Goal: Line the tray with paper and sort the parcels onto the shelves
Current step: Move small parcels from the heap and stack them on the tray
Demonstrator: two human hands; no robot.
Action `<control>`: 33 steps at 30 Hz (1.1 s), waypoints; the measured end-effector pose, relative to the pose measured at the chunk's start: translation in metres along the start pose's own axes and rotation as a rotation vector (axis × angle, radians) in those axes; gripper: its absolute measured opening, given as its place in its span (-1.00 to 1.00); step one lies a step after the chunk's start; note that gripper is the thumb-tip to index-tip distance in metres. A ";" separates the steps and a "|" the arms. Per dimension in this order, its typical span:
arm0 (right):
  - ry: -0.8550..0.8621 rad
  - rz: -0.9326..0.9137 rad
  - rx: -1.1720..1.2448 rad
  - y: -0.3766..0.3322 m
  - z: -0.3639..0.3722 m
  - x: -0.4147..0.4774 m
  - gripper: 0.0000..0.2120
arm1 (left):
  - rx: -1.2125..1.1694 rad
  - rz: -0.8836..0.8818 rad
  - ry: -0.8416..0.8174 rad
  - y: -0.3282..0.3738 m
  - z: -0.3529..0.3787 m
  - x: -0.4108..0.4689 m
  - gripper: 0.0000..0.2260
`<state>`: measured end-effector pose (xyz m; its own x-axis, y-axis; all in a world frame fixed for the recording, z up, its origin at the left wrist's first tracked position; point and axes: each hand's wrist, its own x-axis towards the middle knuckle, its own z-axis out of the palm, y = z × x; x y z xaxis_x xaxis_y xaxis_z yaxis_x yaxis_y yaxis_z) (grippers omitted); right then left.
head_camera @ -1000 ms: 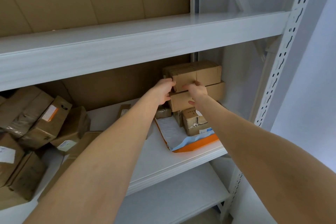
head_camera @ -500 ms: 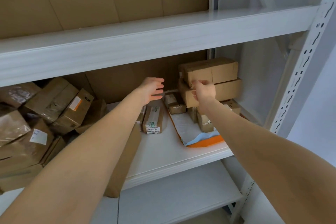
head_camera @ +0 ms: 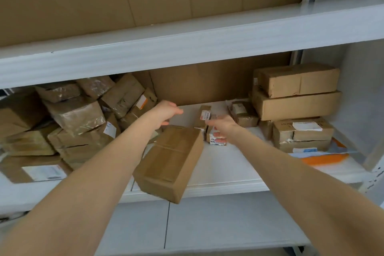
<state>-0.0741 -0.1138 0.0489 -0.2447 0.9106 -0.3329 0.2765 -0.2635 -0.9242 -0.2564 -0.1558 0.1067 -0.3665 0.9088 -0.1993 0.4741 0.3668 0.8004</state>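
My left hand (head_camera: 166, 112) hovers open over the middle shelf (head_camera: 228, 170), fingers pointing right, holding nothing. My right hand (head_camera: 222, 125) reaches over a small labelled parcel (head_camera: 217, 141) at the shelf's centre; its blurred fingers look straight and touch the parcel's top. A long brown box (head_camera: 170, 162) lies tilted under my left forearm and overhangs the shelf's front edge. Two long boxes (head_camera: 297, 81) are stacked at the right on a labelled carton (head_camera: 301, 133). An orange-and-white mailer (head_camera: 324, 158) lies beneath that carton.
A heap of taped brown parcels (head_camera: 72, 114) fills the shelf's left side. Small parcels (head_camera: 243, 114) sit near the cardboard backing (head_camera: 207, 83). The upper shelf beam (head_camera: 187, 43) hangs low overhead. A lower shelf (head_camera: 207, 220) and the right side wall (head_camera: 361, 100) bound the space.
Both hands left the stacked boxes at the right. My right hand moved left and down onto the small labelled parcel; my left hand drew left. The view swung left.
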 end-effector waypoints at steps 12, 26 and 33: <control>-0.262 0.364 -0.156 0.026 0.090 0.002 -0.13 | 0.226 -0.336 -0.297 -0.096 -0.025 0.013 -0.33; -0.174 0.247 0.000 0.008 0.079 0.009 -0.34 | -0.017 -0.289 -0.376 -0.076 -0.058 0.032 -0.32; -0.101 0.218 0.157 -0.015 0.058 0.005 -0.53 | -0.019 -0.108 -0.250 -0.050 -0.053 0.038 -0.47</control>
<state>-0.1337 -0.1241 0.0504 -0.2887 0.7926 -0.5371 0.1872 -0.5034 -0.8435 -0.3371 -0.1502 0.0889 -0.2043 0.8862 -0.4159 0.4267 0.4630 0.7769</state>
